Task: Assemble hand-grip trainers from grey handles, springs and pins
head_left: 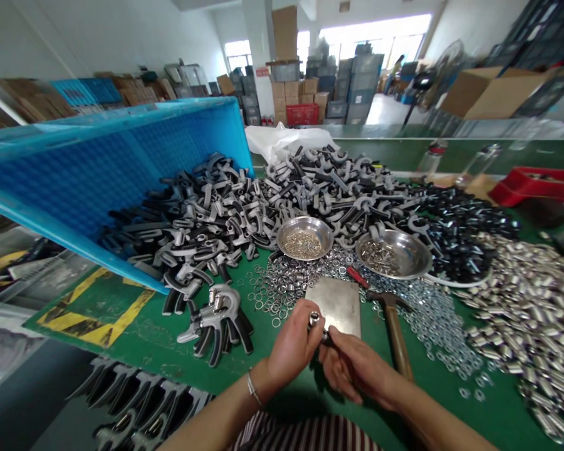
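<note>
My left hand is closed around a small shiny metal cylinder, whose round open end shows at the fingertips. My right hand meets it from the right, thumb and forefinger pinched on a small dark part beside the cylinder. Its other fingers curl below. Whether the two parts touch is hidden by the fingers. Just beyond both hands lies a flat metal plate. To the right of it rest a claw hammer and a red-handled tool.
Grey-black handles spill from a tipped blue crate. Two metal bowls hold small parts. Loose rings, nuts, black parts and shiny metal cylinders cover the right side. Assembled grips lie left.
</note>
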